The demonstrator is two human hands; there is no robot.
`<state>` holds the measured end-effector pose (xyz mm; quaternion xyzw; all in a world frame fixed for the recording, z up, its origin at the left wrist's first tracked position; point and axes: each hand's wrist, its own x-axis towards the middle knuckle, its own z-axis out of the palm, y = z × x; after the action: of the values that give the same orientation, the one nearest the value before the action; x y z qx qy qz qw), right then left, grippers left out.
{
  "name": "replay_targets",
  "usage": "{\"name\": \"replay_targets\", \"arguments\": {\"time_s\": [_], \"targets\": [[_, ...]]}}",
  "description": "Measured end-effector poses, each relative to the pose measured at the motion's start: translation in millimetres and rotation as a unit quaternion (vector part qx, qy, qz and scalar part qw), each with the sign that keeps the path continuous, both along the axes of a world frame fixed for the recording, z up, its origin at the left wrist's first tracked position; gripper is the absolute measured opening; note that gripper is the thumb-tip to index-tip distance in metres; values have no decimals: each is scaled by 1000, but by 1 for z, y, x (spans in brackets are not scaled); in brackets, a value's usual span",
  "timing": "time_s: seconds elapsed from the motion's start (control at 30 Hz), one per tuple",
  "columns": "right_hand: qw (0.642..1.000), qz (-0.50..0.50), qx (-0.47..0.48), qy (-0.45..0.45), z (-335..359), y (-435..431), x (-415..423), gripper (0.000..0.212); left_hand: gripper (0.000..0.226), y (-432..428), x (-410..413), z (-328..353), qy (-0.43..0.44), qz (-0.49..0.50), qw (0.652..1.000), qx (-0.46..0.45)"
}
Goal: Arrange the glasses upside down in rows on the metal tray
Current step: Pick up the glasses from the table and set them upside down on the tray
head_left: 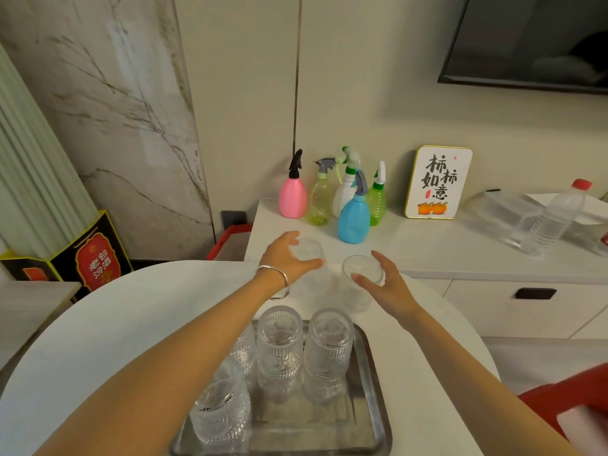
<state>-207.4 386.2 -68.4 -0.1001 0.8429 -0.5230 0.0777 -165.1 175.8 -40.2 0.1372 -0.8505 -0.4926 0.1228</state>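
A metal tray [368,419] lies on the round white table near me, with several ribbed clear glasses upside down on it, such as one at the back middle [279,340] and one at the front left [220,409]. Beyond the tray stand two more clear glasses. My left hand [286,258] wraps around the left glass [312,268] near its top. My right hand [385,284] curls around the right glass [360,281], thumb and fingers on either side of its rim. My left forearm hides part of the tray's left side.
Several coloured spray bottles [353,215] stand on the white cabinet behind the table, beside a small sign [437,182] and a plastic water bottle [552,218]. A dark box [88,258] sits on the floor at left. Something red [572,399] shows at lower right.
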Motion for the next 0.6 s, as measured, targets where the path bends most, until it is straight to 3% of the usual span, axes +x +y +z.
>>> {"name": "replay_targets", "arguments": {"time_s": [0.13, 0.27, 0.37, 0.5, 0.6], "targets": [[996, 42, -67, 38, 40, -9, 22, 68, 70, -16, 29, 37, 106, 4, 988, 116], [976, 153, -152, -18, 81, -27, 56, 72, 68, -23, 69, 64, 103, -47, 961, 254], [950, 210, -224, -63, 98, -33, 77, 58, 64, -22, 96, 67, 93, -68, 939, 324], [959, 187, -205, -55, 106, -33, 99, 72, 63, -23, 128, 63, 86, -95, 935, 331], [968, 177, -173, -27, 107, -25, 113, 73, 61, -27, 150, 56, 84, -137, 955, 251]]}}
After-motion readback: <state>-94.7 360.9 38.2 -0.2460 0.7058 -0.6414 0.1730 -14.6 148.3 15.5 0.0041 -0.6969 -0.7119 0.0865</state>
